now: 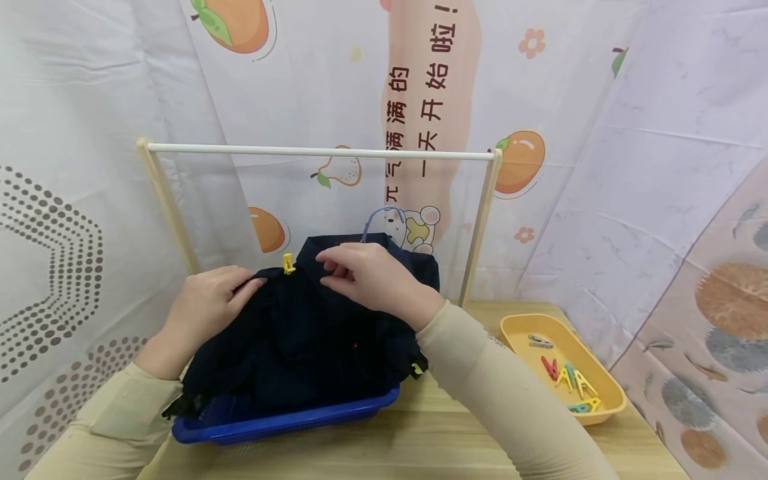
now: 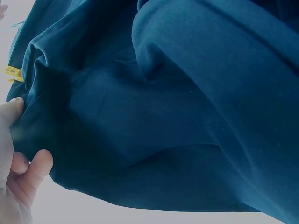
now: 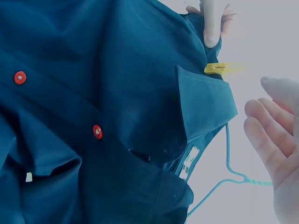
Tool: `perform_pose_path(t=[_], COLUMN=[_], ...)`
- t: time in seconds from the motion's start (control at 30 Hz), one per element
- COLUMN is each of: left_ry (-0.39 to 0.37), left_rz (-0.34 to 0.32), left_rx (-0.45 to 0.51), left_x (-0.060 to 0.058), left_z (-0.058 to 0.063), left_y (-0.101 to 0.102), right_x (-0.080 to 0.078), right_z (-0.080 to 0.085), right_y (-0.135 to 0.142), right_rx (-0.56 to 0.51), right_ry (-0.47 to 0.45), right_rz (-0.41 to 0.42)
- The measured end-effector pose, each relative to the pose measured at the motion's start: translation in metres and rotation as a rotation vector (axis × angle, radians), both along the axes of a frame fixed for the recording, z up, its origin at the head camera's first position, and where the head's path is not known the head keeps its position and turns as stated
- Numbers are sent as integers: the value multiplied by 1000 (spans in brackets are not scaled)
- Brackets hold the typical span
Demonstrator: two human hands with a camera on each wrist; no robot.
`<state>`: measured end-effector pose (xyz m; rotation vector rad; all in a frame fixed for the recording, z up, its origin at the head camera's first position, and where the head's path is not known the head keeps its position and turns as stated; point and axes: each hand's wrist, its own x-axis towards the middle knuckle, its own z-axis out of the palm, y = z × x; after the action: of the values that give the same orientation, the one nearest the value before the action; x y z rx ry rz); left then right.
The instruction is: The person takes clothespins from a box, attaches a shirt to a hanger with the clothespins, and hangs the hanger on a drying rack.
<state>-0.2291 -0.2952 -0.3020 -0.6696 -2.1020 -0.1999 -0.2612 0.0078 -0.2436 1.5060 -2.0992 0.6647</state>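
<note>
A dark navy shirt (image 1: 324, 333) with red buttons (image 3: 97, 131) and a collar (image 3: 208, 102) is draped over a blue hanger (image 3: 228, 144). My left hand (image 1: 204, 303) pinches the shirt at its left shoulder, thumb on one face of the cloth. Just inboard of that grip, a yellow clothespin (image 1: 289, 263) is clipped on the shoulder edge. My right hand (image 1: 372, 273) hovers by the collar with loosely bent fingers and nothing between them. In the right wrist view a gap separates its fingertips from the clothespin.
Under the shirt sits a blue basket (image 1: 288, 421) on the wooden table (image 1: 432, 440). A rack with a white rod (image 1: 324, 153) stands behind. To the right, a yellow tray (image 1: 519, 320) holds several clothespins (image 1: 582, 383). Printed curtains (image 1: 312, 80) enclose the table.
</note>
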Motion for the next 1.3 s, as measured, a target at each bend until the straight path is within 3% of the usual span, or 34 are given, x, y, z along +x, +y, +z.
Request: perform_pose_path(t=[0.8,1.3], left_ry=[22,38], left_rz=[-16,-20], left_rx=[-4,-13], left_x=[-1,-1], left_z=[0,0], left_y=[1,-1], right_x=[-4,3], right_z=[-24,-24], right_y=[57,100], right_rx=[-120,-132], right_ry=[-34,9], right_rz=[84,22])
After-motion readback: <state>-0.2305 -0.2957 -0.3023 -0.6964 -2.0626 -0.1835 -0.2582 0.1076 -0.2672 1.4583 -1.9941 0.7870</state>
